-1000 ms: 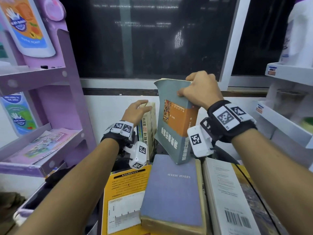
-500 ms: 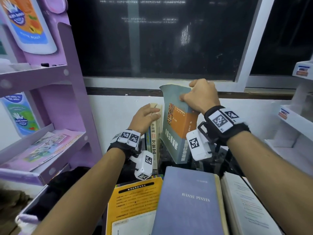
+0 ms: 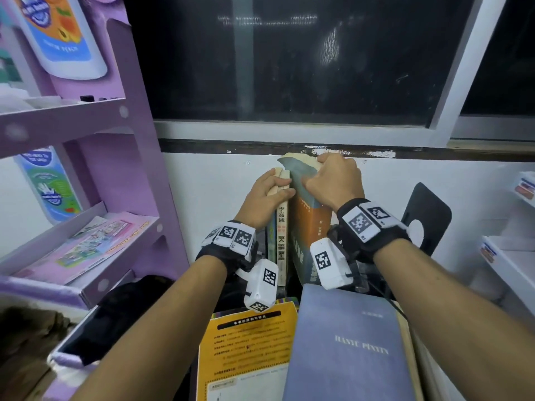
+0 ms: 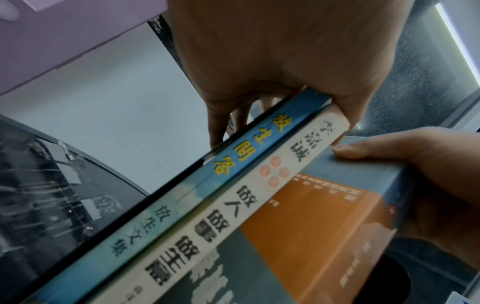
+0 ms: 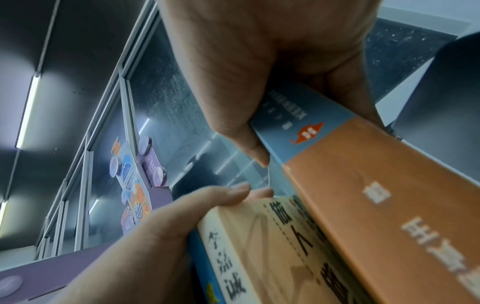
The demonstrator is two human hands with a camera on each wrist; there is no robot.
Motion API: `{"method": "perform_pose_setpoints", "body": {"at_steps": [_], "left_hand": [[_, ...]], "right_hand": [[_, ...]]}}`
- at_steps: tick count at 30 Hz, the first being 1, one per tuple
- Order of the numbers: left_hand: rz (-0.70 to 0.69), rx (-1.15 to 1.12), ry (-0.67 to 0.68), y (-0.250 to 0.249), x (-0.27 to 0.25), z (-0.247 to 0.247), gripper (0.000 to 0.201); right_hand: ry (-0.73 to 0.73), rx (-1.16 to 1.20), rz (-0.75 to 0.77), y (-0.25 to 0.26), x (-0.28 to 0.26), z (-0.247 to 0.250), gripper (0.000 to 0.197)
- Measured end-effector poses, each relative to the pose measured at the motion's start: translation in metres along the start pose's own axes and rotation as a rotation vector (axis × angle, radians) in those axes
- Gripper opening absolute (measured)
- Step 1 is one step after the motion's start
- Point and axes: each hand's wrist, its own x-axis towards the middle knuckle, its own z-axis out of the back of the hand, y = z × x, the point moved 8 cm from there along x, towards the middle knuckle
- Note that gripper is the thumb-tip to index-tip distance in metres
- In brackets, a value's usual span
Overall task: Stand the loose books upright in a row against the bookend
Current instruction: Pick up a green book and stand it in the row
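Thick grey-and-orange book (image 3: 308, 227): stands upright at centre frame in the head view, spine toward the viewer, pressed against the cream-spined book (image 3: 282, 233) on its left, which in turn touches a thin blue-spined book (image 4: 233, 164). Right hand (image 3: 333, 180) grips its top edge, fingers curled over the page side and thumb on the near face, apparently to seat it snug in the row. Left hand (image 3: 266, 198) clasps the tops of the two thinner books, fingers behind and thumb in front, likely bracing them so they do not tip while the thick one is pushed in. Cover: grey-blue upper band, orange panel, blurred lettering; worn top corner. A black bookend (image 3: 425, 218) stands right of centre, apart from the row. Still lying flat at lower frame: a blue hardback (image 3: 347, 348) and a yellow paperback (image 3: 249, 342).
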Motion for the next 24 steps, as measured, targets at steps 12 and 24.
{"method": "perform_pose_setpoints", "body": {"at_steps": [12,24], "left_hand": [[-0.033,-0.049,0.055,0.002,-0.010,0.004,0.020],[-0.062,-0.091,0.125,-0.001,-0.016,0.000,0.024]], "right_hand": [[0.195,0.022,0.128,0.009,-0.006,-0.019,0.059],[0.552,0.096,0.202,-0.011,-0.021,-0.029,0.098]]}}
